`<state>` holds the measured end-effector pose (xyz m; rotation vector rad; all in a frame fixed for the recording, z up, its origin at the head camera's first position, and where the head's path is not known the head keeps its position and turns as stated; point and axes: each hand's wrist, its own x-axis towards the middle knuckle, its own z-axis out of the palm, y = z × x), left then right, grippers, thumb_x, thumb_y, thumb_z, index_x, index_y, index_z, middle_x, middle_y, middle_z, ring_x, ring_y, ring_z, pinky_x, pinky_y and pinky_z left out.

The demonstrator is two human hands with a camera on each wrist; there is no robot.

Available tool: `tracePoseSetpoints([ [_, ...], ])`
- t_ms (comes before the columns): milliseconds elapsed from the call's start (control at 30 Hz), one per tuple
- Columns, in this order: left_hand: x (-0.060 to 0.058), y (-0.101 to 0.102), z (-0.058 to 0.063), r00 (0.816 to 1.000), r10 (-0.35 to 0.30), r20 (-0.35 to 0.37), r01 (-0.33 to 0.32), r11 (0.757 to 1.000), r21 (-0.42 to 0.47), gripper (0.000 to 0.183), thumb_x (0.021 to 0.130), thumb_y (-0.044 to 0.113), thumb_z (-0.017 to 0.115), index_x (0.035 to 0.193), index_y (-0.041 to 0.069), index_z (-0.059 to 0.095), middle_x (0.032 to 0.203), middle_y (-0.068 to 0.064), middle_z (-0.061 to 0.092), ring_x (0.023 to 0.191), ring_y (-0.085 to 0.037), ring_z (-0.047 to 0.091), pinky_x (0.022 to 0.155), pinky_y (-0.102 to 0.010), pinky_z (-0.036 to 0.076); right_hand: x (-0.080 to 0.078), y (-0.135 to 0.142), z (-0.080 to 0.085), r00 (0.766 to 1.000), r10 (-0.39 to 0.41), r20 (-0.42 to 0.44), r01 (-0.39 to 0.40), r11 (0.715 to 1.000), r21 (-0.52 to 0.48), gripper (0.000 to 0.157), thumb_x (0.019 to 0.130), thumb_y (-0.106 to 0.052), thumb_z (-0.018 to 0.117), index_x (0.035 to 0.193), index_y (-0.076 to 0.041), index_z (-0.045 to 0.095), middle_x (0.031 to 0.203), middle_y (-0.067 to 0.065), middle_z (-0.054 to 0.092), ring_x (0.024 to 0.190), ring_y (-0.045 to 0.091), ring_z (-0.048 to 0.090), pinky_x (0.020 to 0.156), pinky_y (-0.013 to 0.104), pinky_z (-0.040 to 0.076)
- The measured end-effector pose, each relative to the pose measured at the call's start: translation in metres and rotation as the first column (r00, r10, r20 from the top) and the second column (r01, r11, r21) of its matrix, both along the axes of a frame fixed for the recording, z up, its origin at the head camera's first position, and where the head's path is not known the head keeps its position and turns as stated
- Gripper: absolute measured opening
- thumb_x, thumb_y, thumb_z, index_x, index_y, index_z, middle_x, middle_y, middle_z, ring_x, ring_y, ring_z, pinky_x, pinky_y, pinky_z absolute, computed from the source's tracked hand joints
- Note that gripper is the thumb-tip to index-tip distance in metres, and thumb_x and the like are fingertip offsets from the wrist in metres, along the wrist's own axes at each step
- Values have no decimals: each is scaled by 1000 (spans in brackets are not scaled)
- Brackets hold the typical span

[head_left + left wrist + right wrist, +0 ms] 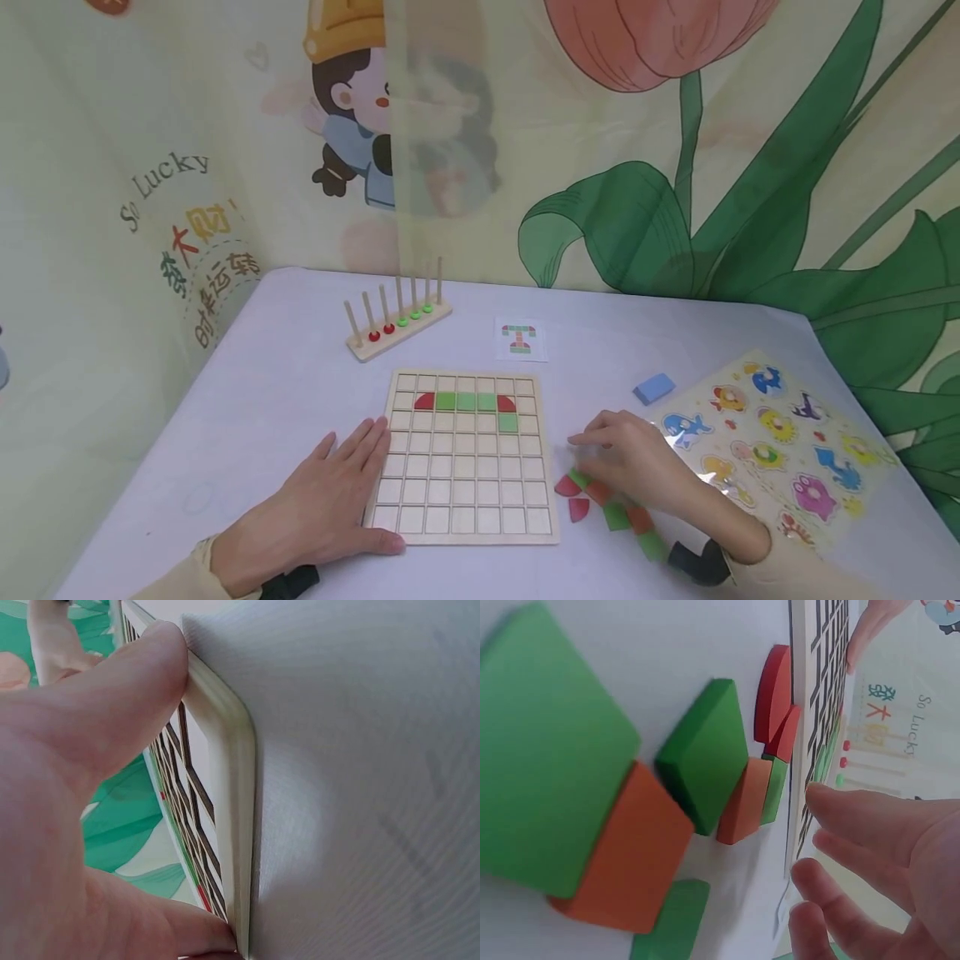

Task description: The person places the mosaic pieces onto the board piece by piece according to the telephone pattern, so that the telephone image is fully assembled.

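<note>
A wooden grid board (462,492) lies flat in the middle of the table. In its second row from the top sit red quarter-round pieces at both ends, with green squares (466,402) between; one more green square (507,423) lies below the right end. My left hand (330,487) rests with straight fingers along the board's left edge, thumb at the near corner. My right hand (637,458) hovers right of the board over a loose pile of blocks, holding nothing visible; its fingers are loosely bent. The pile has green squares (709,754), orange pieces (637,855) and red quarter-rounds (772,694).
A small pattern card (519,339) lies beyond the board. Behind left stands a peg rack (401,329) with red and green rings. To the right are a blue block (654,388) and a shiny sticker sheet (780,458). A printed curtain (465,242) hangs behind the table.
</note>
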<state>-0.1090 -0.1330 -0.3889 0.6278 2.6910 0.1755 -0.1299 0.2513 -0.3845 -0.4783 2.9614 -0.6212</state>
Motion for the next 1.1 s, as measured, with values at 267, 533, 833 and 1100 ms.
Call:
tracePoseSetpoints([
  [267,0,-2,-1,1000,-9,-17,9,1000,-4,131,71,87,65,159,-3,29,170,-19,23,158,-37,23,120,-69,24,11,7,-6,998,45,41,-45,999,-1,30,81,-19,86,110,-25,82,95,-18,67,84,2,52,67,18,47],
  [533,0,-2,-3,999,-19,-35,19,1000,-2,130,72,87,64,159,-4,29,170,-20,24,158,-37,25,119,-69,25,11,4,-8,999,22,30,-23,999,33,33,78,-17,87,110,-25,82,96,-15,68,83,4,52,66,18,47],
  [833,0,-1,-3,1000,-13,-24,13,1000,1,131,72,87,64,159,-4,29,170,-20,23,158,-37,24,120,-69,24,10,-1,-9,997,-61,41,59,997,44,39,77,-16,88,116,-19,80,99,-8,72,78,7,51,59,17,47],
  [1100,0,-1,-3,999,-20,-30,20,1000,-2,131,72,87,64,159,-4,28,170,-20,23,158,-37,24,119,-69,25,11,0,-10,993,-113,40,111,992,57,35,78,-19,90,112,-19,81,94,-11,71,79,5,54,66,16,49],
])
